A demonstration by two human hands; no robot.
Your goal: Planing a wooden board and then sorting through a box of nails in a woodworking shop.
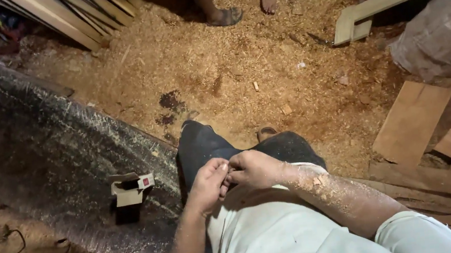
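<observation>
Sawdust-flecked right hand [255, 169] meeting left hand [207, 185], pinched item hidden

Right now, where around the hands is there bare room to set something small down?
The dark sloped surface is open left of the small open carton. The sawdust floor is free between the hands and another person's feet. Right is crowded: plywood boards, sack. Left hand and right hand meet over the lap.

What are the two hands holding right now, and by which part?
It cannot be told. The left hand and right hand meet fingertip to fingertip, pinching something too small to make out.
</observation>
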